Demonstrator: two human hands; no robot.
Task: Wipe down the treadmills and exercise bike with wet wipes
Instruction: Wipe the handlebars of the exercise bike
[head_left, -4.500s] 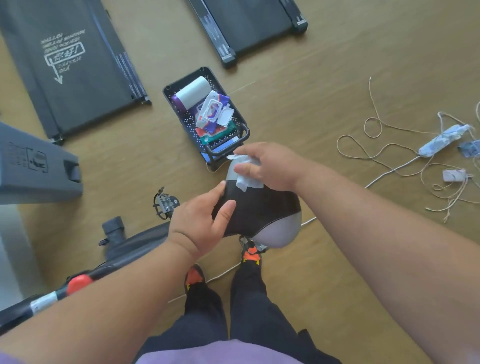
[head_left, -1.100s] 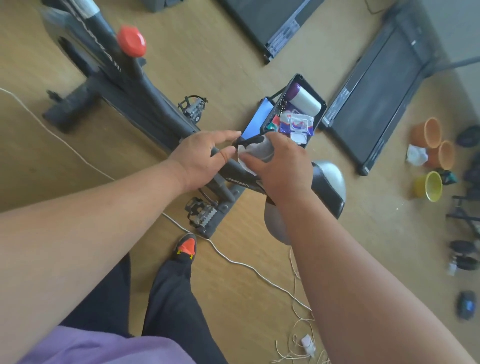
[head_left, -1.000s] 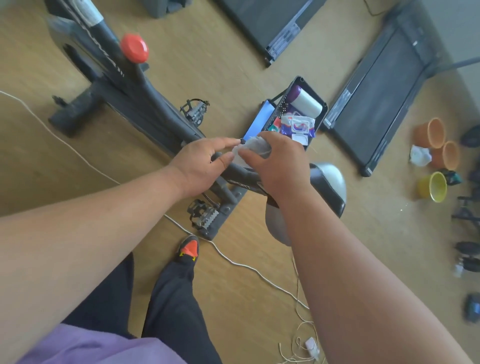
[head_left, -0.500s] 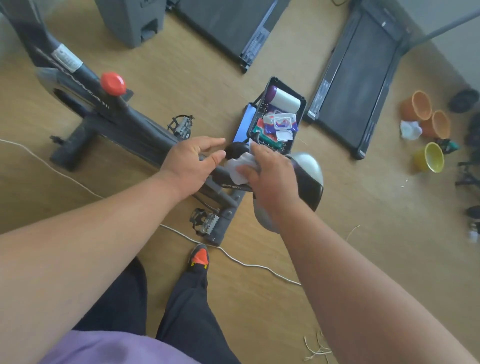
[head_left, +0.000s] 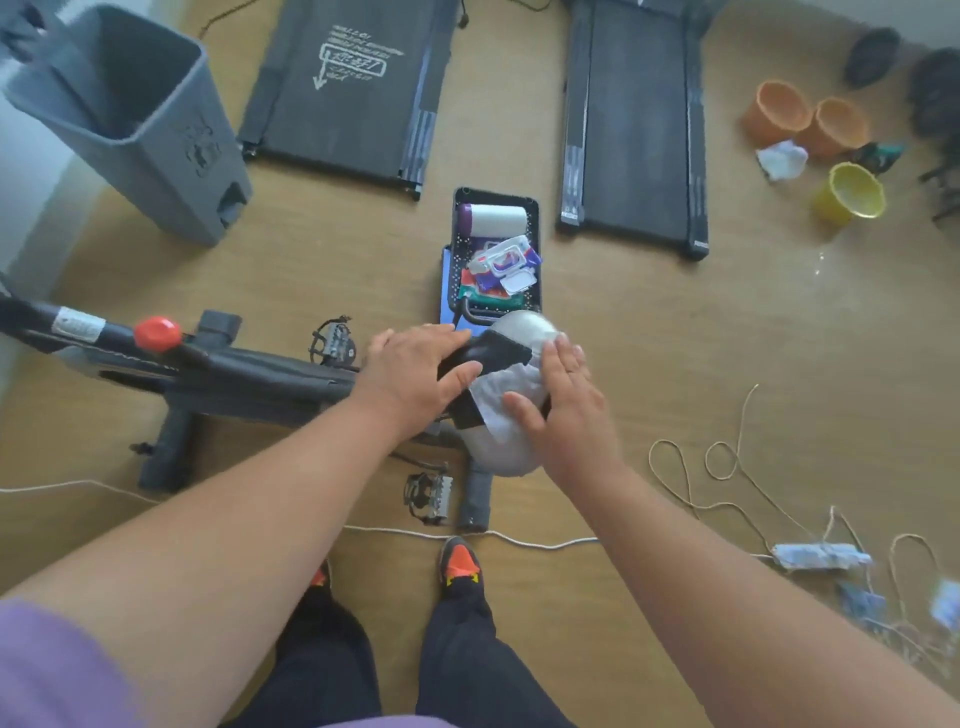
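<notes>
White and thin, the wet wipe (head_left: 501, 397) lies spread on the black and grey seat (head_left: 498, 358) of the exercise bike (head_left: 249, 376), in the middle of the wooden floor (head_left: 727, 338). The right hand (head_left: 563, 402) presses it down with flat, straight fingers, and the left hand (head_left: 415, 371) rests just beside it, fingers loosely bent over the seat's left end. Far off lie two treadmills (head_left: 353, 88), with a black basket (head_left: 535, 249) of wipe packs between them.

White print on left treadmill (head_left: 353, 60) (illegible)
</notes>
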